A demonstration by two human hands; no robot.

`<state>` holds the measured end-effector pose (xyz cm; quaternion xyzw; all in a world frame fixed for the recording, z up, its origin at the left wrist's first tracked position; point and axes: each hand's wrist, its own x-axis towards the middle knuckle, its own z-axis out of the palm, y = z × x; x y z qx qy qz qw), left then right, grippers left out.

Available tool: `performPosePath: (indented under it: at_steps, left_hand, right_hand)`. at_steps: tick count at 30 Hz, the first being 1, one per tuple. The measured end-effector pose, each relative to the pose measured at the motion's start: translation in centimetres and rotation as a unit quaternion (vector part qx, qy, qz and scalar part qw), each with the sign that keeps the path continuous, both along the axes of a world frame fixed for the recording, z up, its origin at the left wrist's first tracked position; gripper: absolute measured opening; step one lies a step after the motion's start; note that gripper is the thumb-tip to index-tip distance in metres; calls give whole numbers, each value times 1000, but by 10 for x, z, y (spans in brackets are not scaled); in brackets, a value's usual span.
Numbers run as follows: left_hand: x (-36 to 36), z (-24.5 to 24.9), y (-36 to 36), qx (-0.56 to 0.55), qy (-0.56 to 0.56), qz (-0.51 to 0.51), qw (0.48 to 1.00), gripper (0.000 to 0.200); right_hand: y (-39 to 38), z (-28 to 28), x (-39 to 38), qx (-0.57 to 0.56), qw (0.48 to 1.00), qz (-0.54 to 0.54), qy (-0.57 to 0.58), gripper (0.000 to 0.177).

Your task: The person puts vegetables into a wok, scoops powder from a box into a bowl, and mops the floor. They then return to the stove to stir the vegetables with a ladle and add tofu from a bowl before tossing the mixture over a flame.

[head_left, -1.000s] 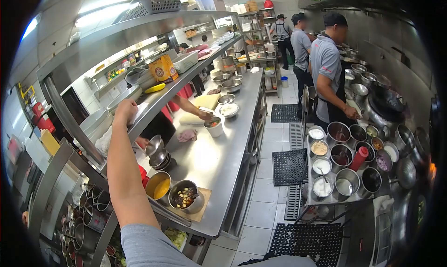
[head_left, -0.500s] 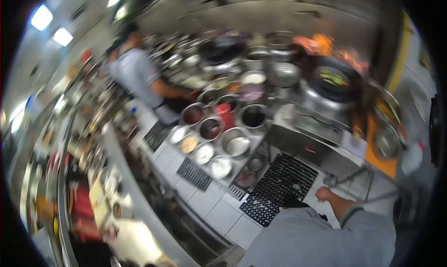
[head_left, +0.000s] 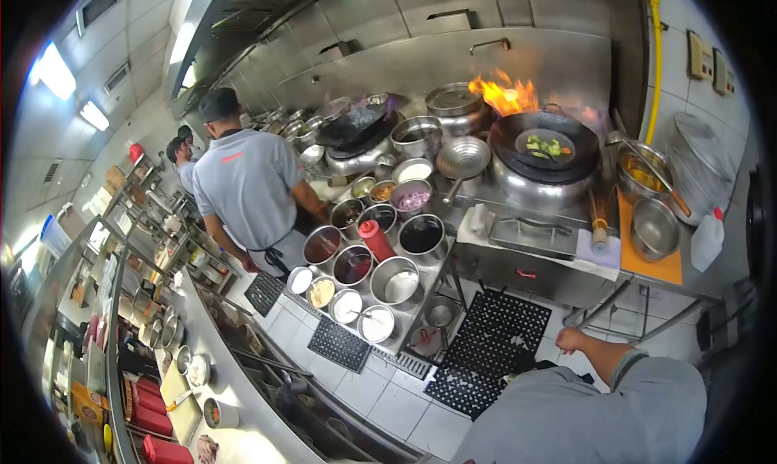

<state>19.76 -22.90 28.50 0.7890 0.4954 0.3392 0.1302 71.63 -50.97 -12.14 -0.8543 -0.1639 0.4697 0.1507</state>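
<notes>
My right hand [head_left: 571,340] is at the lower right with its fingers curled in, and nothing shows in it. It hangs over the tiled floor, apart from the steel stove counter [head_left: 494,262] ahead of it. My grey sleeve and torso fill the bottom right. My left hand is out of view. On the stove sits a black wok [head_left: 506,144] with green vegetables [head_left: 549,147] in it, and flames [head_left: 506,93] rise behind it. To its right lie a steel bowl [head_left: 655,229], a bamboo brush [head_left: 599,221] and a bowl of yellow food with a ladle [head_left: 660,179] across it.
Sauce and seasoning pots [head_left: 354,266] crowd a low stand with a red squeeze bottle [head_left: 375,239]. A perforated strainer [head_left: 463,158] lies behind. A co-worker [head_left: 251,181] in grey stands at the left. Black rubber mats [head_left: 494,338] cover some floor. A long prep counter [head_left: 243,383] runs along the left.
The view has shifted a little and turned from blurred to sharp. The co-worker appears more upright and nearer the middle. My right hand stays curled in nearly the same place.
</notes>
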Motion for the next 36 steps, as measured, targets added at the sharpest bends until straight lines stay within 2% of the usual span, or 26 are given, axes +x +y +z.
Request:
performPosePath:
  at_steps: [1,4,6,7,9,11,12,13,15,17,18,19,20,21,23,24,26,29,30,31,32,33,34,35,36]
  left_hand:
    - [10,-3,-4,-13,-6,-16,1000,21]
    - [53,-9,-11,-71,-33,-96,992,21]
    - [88,-15,-14,-139,-54,-175,973,21]
    - [109,-17,-16,-201,-103,-240,944,22]
    - [150,-16,-32,-305,-166,-353,869,22]
    - [188,-17,-49,-367,-175,-434,804,22]
    - [209,-14,-58,-399,-177,-475,764,22]
    - [229,-12,-68,-430,-181,-515,719,23]
    - [272,-3,-86,-478,-183,-598,616,23]
    - [313,7,-106,-512,-183,-669,506,23]
    - [332,12,-117,-526,-183,-696,453,24]
    - [351,16,-126,-534,-183,-720,405,24]
    - [368,21,-136,-538,-179,-740,363,24]
    - [384,24,-147,-539,-172,-757,327,24]
    - [409,24,-166,-544,-157,-780,268,25]
    - [420,27,-172,-542,-148,-790,246,25]
    - [443,31,-186,-542,-130,-805,202,26]
    - [465,33,-201,-540,-100,-820,160,26]
    - [470,32,-204,-541,-91,-822,154,27]
    - [474,32,-205,-545,-84,-821,149,27]
    - [475,29,-204,-551,-83,-816,152,27]
    - [474,24,-203,-559,-88,-807,165,28]
    - [469,16,-200,-568,-109,-793,191,28]
    - [459,8,-194,-576,-135,-770,239,28]
    - [449,-5,-187,-578,-169,-735,311,29]
  right_hand:
    - [-2,1,-1,4,1000,5,1,22]
    - [-24,-5,2,0,996,-77,33,20]
    - [-36,-17,2,-13,998,-52,43,21]
    - [-43,-22,-1,-21,998,-35,50,22]
    - [-58,-34,0,-28,997,-31,59,22]
    - [-77,-54,4,-15,997,-18,77,26]
    - [-82,-59,10,-43,997,12,69,27]
    - [-92,-67,16,-51,996,13,73,27]
    - [-113,-79,32,4,996,-14,85,27]
    - [-128,-92,53,-41,995,13,93,27]
    - [-150,-103,62,21,995,2,95,25]
    - [-158,-91,68,59,983,-124,121,21]
    - [-164,-74,73,104,953,-248,139,24]
    - [-173,-82,86,103,955,-242,136,24]
    - [-206,-108,92,146,925,-275,218,26]
    - [-215,-116,92,150,927,-274,209,26]
    - [-239,-133,82,102,926,-284,225,24]
    - [-244,-101,82,54,937,-284,198,17]
    - [-258,-136,92,46,985,-71,151,17]
    - [-261,-134,91,32,983,145,104,17]
    - [-261,-136,91,29,976,212,24,17]
    - [-245,-95,89,21,960,273,-60,19]
    - [-226,-64,91,3,985,171,4,21]
    - [-209,-40,92,25,996,78,40,23]
    - [-196,-30,89,164,986,15,-12,26]
